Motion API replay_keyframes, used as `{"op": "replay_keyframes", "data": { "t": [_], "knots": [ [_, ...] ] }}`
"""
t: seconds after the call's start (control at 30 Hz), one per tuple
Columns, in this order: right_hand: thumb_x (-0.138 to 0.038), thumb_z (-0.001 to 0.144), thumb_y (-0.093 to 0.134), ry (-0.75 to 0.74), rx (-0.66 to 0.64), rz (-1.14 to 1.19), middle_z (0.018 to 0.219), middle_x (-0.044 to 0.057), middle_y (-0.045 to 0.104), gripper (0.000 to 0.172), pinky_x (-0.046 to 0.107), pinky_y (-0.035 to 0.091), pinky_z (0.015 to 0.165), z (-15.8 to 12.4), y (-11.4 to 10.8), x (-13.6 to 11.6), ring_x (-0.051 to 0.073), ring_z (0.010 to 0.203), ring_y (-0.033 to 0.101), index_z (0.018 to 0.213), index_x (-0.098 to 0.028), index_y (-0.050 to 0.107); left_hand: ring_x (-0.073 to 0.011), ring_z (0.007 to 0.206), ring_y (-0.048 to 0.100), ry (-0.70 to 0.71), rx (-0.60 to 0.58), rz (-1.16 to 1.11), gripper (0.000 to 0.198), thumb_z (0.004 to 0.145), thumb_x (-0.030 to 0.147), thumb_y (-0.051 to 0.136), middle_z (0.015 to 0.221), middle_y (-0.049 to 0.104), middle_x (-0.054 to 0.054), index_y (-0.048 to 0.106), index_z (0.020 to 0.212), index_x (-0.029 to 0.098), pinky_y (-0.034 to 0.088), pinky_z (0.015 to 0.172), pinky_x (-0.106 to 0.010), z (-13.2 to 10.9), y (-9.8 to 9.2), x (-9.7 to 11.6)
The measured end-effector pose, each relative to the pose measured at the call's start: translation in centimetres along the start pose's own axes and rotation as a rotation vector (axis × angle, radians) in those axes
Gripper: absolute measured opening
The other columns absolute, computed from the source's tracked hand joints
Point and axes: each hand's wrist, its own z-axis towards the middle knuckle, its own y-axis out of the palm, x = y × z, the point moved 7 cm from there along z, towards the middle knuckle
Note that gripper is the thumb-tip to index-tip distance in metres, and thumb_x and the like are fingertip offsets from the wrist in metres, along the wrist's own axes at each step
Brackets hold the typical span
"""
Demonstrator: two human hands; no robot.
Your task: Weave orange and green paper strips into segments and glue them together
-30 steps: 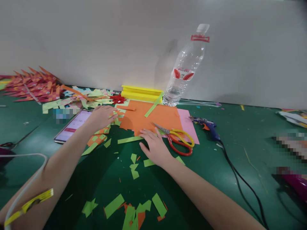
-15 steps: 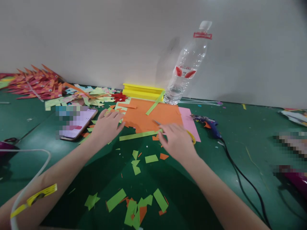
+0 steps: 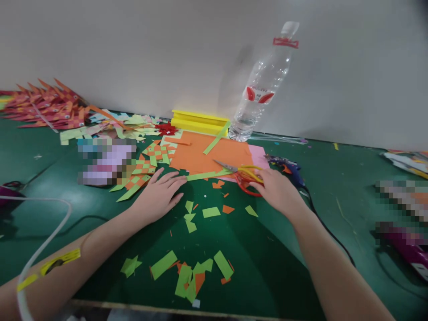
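Note:
A pair of scissors with yellow and red handles points left, its blades over a large orange paper sheet. My right hand is closed at the handles, thumb and fingers around their right end. A narrow light-green paper strip runs along the sheet's near edge, partly under the scissors. My left hand lies palm down with fingers spread, its fingertips at the strip's left end. Beside it are woven orange-and-green paper fish.
A plastic bottle leans near the wall by a yellow folded strip. Red paper fish pile at far left. A glue gun with a black cord lies right. Paper scraps litter the front; a phone is left.
My right hand has slid right from over the scissors to their handles, uncovering the blades. My left hand has moved right and nearer to me, onto the strip's left end, exposing the woven fish.

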Motion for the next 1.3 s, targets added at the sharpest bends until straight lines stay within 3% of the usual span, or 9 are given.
{"op": "replay_keyframes", "data": {
  "t": [0.1,0.23,0.33,0.43,0.53,0.77,1.07,1.2,1.3],
  "knots": [
    [-0.032,0.09,0.051,0.093,0.168,-0.089,0.103,0.018,0.066,0.031,0.04,0.044,0.079,0.4,-0.1,1.2,0.032,0.099,0.06,0.11,-0.01,0.061,-0.0272,0.137,0.04,0.047,0.002,-0.055,0.05,0.098,0.048,0.036,0.144,0.05,-0.012,0.049,0.135,0.017,0.016,0.117,-0.053,-0.2,-0.8,1.2],
    [-0.031,0.092,0.045,0.202,0.266,-0.084,0.098,0.018,0.066,0.028,0.041,0.044,0.075,0.4,0.5,1.9,0.032,0.092,0.061,0.103,-0.011,0.062,-0.027,0.144,0.027,0.543,-0.166,-0.286,0.067,0.089,0.062,0.045,0.153,0.039,-0.007,0.044,0.14,0.02,0.013,0.12,-0.05,-2.5,-2.5,8.9],
    [-0.031,0.091,0.047,0.196,0.39,-0.001,0.101,0.016,0.067,0.028,0.042,0.043,0.077,0.1,-0.1,1.5,0.032,0.093,0.061,0.106,-0.013,0.061,-0.021,0.145,0.026,0.8,-0.25,-0.355,0.047,0.095,0.041,0.044,0.152,0.04,-0.001,0.048,0.138,0.022,0.017,0.121,-0.043,-4.9,-3.4,14.4],
    [-0.031,0.089,0.048,0.141,0.473,0.101,0.103,0.014,0.068,0.025,0.043,0.042,0.083,-0.1,-0.4,1.1,0.03,0.095,0.061,0.105,-0.016,0.061,-0.0157,0.145,0.024,0.809,-0.255,-0.339,0.041,0.099,0.027,0.034,0.152,0.039,0.005,0.048,0.138,0.027,0.02,0.121,-0.039,-5.6,-2.4,16.5],
    [-0.029,0.088,0.047,0.089,0.517,0.19,0.103,0.012,0.069,0.023,0.043,0.042,0.087,-0.4,-0.3,1.0,0.029,0.095,0.062,0.103,-0.019,0.061,-0.0206,0.145,0.024,0.706,-0.3,-0.359,0.053,0.098,0.047,0.036,0.154,0.035,-0.002,0.039,0.144,0.021,0.017,0.12,-0.046,-4.7,-0.4,15.6],
    [-0.03,0.086,0.048,0.073,0.51,0.255,0.105,0.011,0.069,0.024,0.045,0.042,0.091,-0.5,0.4,1.3,0.029,0.098,0.061,0.103,-0.019,0.061,-0.0204,0.146,0.022,0.431,-0.252,-0.256,0.051,0.1,0.046,0.036,0.156,0.032,-0.001,0.036,0.146,0.023,0.012,0.121,-0.045,-1.6,1.0,9.4],
    [-0.029,0.087,0.049,0.026,0.522,0.245,0.106,0.01,0.069,0.023,0.045,0.04,0.093,-0.7,-0.4,0.3,0.028,0.1,0.06,0.105,-0.019,0.061,-0.0216,0.136,0.042,0.169,-0.056,0.109,0.044,0.099,0.034,0.038,0.148,0.046,-0.007,0.046,0.14,0.018,0.033,0.112,-0.04,-5.0,-0.3,2.0],
    [-0.026,0.088,0.05,-0.051,0.568,0.239,0.105,0.01,0.069,0.021,0.044,0.039,0.097,-0.6,-1.0,-1.1,0.026,0.099,0.061,0.105,-0.019,0.061,-0.0281,0.129,0.05,0.03,0.106,0.259,0.043,0.099,0.03,0.035,0.135,0.057,-0.018,0.057,0.128,0.007,0.028,0.112,-0.046,-5.2,-2.0,3.9],
    [-0.026,0.089,0.049,-0.116,0.611,0.232,0.104,0.01,0.07,0.019,0.043,0.038,0.099,-0.8,-1.1,-2.1,0.025,0.098,0.062,0.103,-0.018,0.06,-0.0246,0.134,0.045,0.286,0.112,0.171,0.05,0.1,0.041,0.032,0.145,0.05,-0.011,0.051,0.135,0.011,0.024,0.114,-0.042,-4.2,-2.2,9.5]
  ]
}}
